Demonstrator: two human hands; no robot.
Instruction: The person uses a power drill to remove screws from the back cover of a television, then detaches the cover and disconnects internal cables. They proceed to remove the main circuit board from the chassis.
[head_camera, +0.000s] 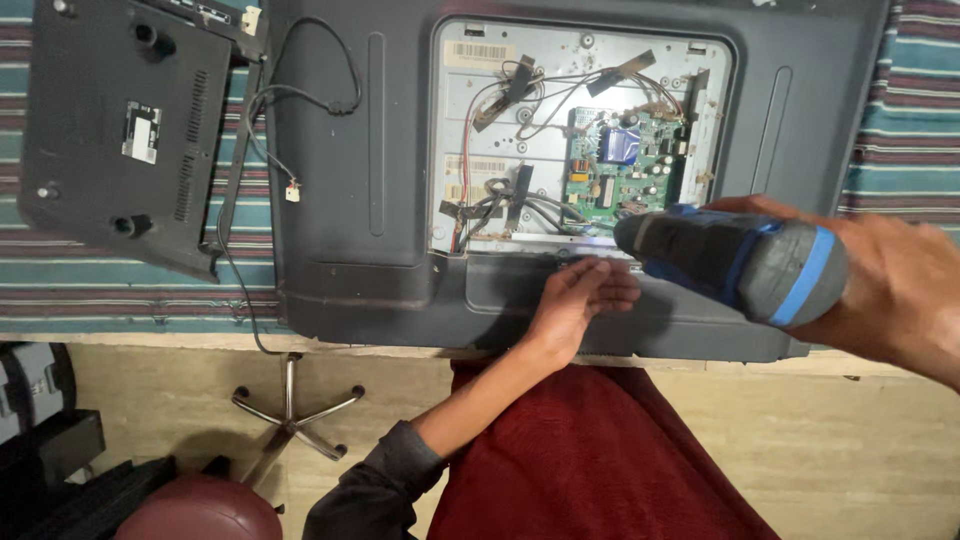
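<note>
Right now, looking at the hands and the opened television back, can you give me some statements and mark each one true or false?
1. The right hand holds a grey and blue power screwdriver. True.
2. The left hand rests on the lower edge of the television back. True.
3. The green circuit board is covered by a panel. False: it lies exposed in the opening.
4. The removed black cover lies right of the television. False: it lies to the left.
</note>
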